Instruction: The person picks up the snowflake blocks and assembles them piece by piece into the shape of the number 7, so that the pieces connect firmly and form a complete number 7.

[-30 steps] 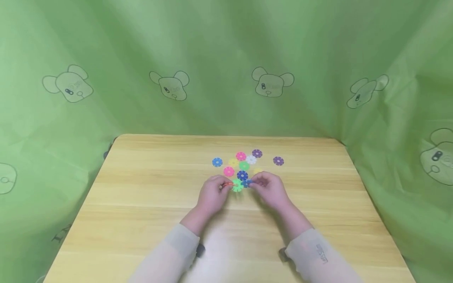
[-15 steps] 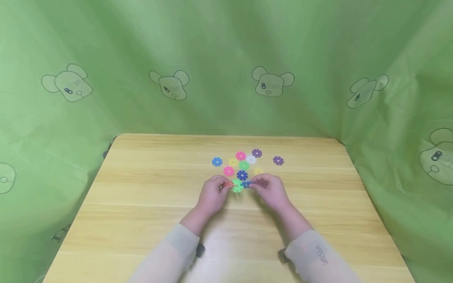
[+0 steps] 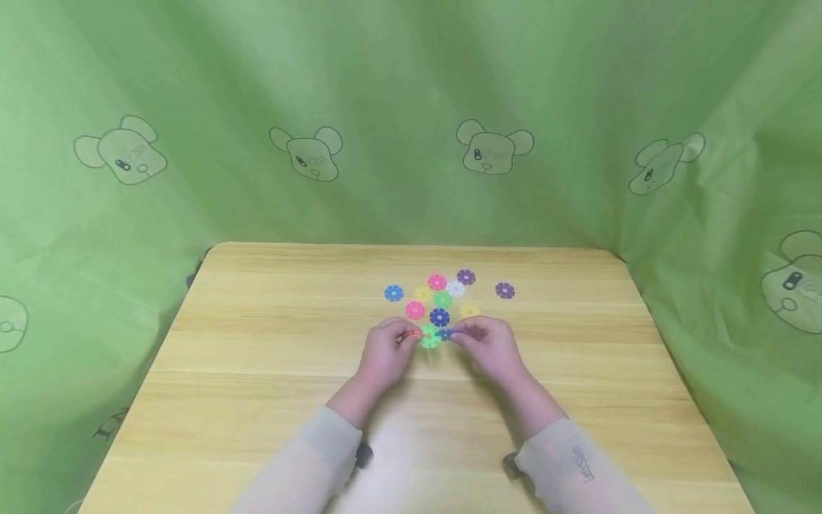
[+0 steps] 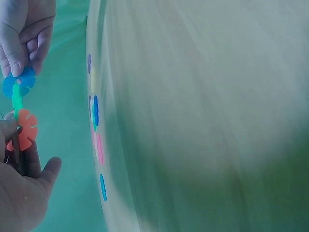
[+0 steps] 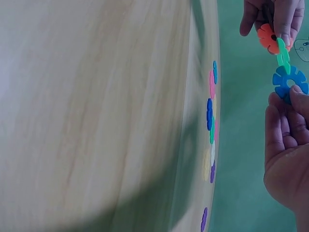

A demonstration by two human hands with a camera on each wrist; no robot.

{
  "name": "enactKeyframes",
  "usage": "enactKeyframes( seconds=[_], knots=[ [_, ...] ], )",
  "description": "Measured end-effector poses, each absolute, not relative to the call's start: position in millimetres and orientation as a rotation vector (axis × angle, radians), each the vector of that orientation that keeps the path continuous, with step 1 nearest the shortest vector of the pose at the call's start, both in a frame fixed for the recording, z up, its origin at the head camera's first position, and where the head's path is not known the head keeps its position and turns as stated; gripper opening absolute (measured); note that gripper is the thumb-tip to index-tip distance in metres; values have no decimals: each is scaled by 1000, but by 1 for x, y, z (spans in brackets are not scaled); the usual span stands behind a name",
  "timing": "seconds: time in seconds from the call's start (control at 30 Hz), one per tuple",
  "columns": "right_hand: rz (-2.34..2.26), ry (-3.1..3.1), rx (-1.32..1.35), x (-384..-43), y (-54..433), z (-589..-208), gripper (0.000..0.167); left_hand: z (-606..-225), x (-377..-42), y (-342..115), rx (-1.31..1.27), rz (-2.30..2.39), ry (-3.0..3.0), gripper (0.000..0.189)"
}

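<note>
My left hand (image 3: pixel 385 353) pinches an orange notched plastic disc (image 5: pixel 266 39) by its edge. A dark brown piece (image 5: pixel 268 15), seen edge-on in the right wrist view, crosses the orange disc between the same fingers. Between the hands, a bright green notched disc (image 3: pixel 429 342) links the orange one to a blue notched disc (image 4: pixel 13 85). Thumb and fingers of my right hand (image 3: pixel 493 348) pinch the blue disc at its outer edge. Both wrist views show this linked chain held up above the tabletop level.
Several loose notched discs lie just beyond the hands on the wooden table (image 3: pixel 257 400): dark blue (image 3: pixel 434 318), pink (image 3: pixel 414 310), light blue (image 3: pixel 394 293), yellow (image 3: pixel 470 310), white (image 3: pixel 456 288) and purple (image 3: pixel 504 290) among them. A green curtain (image 3: pixel 398 207) surrounds the table's back and sides.
The right hand has dropped slightly toward me since the first frame, showing more of the yellow disc behind it. The grip on the linked discs is unchanged.
</note>
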State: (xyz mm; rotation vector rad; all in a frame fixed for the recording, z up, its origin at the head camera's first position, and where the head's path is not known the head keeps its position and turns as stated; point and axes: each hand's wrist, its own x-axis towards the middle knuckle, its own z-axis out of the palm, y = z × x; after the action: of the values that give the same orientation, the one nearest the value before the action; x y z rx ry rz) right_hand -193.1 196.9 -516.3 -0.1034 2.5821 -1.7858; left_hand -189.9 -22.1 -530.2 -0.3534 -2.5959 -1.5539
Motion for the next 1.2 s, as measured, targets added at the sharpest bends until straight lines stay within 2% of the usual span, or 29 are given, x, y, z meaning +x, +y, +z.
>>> enactKeyframes(
  seconds=[0.73,1.03,1.1,1.2],
  knots=[
    [-1819,2562,-102,-187,200,-521,9,-531,-184,-14,-335,-1628,-2592,4],
    [-1792,2622,-127,-187,206,-519,7,-525,-185,-18,-507,-1585,-2629,50],
    [-1788,2630,-158,-186,205,-517,7,-523,-185,-19,-532,-1561,-2638,54],
    [-1789,2623,-206,-185,203,-514,9,-522,-186,-18,-566,-1506,-2672,47]
  ],
)
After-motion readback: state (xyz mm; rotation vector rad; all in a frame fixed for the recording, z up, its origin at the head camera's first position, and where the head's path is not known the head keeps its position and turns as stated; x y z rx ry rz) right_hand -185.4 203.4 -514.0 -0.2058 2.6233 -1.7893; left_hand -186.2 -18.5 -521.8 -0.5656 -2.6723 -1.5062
